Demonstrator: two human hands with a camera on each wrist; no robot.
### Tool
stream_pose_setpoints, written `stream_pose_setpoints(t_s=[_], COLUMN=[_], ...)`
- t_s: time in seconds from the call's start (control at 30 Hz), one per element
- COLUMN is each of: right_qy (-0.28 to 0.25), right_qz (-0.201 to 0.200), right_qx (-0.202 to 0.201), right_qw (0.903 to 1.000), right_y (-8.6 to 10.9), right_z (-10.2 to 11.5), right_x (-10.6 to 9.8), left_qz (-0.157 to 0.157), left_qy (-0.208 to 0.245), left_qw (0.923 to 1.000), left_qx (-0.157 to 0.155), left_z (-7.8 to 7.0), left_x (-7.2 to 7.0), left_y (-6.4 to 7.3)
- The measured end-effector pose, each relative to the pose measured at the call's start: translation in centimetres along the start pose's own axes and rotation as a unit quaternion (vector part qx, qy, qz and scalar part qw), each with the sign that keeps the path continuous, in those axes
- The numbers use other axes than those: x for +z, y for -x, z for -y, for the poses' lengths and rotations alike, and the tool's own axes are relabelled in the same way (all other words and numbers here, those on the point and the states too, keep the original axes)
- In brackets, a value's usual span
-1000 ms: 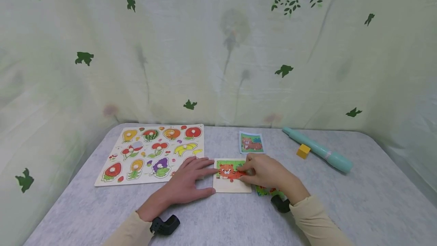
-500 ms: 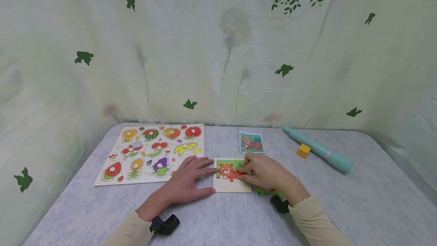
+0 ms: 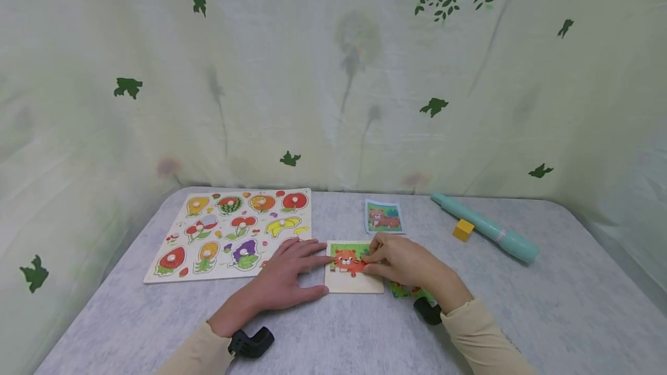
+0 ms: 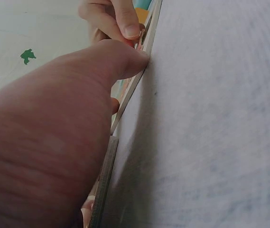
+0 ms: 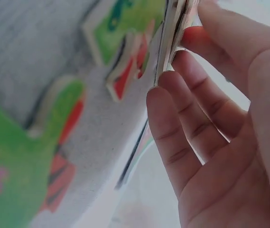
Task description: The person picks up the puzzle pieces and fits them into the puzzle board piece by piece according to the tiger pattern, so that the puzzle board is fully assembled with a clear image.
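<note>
Wood puzzle board (image 3: pixel 354 286), pale, square: right hand (image 3: pixel 406 260) pinches red-orange tiger piece (image 3: pixel 359 267) near right edge; left hand (image 3: pixel 281 278), fingers spread, touches left edge.

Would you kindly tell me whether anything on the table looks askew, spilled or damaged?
Nothing looks spilled or damaged. Loose puzzle pieces lie beside the part-filled puzzle board, which suits a puzzle under way; the slanting teal tube and yellow cube just seem unrelated.
</note>
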State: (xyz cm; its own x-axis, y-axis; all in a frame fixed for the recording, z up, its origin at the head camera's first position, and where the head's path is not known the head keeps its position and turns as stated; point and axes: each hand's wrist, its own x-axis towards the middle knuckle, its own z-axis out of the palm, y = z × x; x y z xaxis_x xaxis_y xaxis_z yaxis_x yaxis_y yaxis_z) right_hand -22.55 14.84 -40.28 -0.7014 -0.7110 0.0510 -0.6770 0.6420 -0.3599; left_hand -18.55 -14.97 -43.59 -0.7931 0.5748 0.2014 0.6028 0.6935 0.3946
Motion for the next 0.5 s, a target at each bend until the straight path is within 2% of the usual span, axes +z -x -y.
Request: stream_pose_setpoints(t_s=[0.5], right_qy=[0.005], right_qz=[0.013], right_qx=[0.006], right_qw=[0.9999], right_y=[-0.02], right_z=[0.18], right_x=[-0.33], left_qz=[0.004], left_qy=[0.004], left_qw=[1.0], left_qx=[-0.003], left_z=[0.02], left_x=[-0.08], left_y=[0.1])
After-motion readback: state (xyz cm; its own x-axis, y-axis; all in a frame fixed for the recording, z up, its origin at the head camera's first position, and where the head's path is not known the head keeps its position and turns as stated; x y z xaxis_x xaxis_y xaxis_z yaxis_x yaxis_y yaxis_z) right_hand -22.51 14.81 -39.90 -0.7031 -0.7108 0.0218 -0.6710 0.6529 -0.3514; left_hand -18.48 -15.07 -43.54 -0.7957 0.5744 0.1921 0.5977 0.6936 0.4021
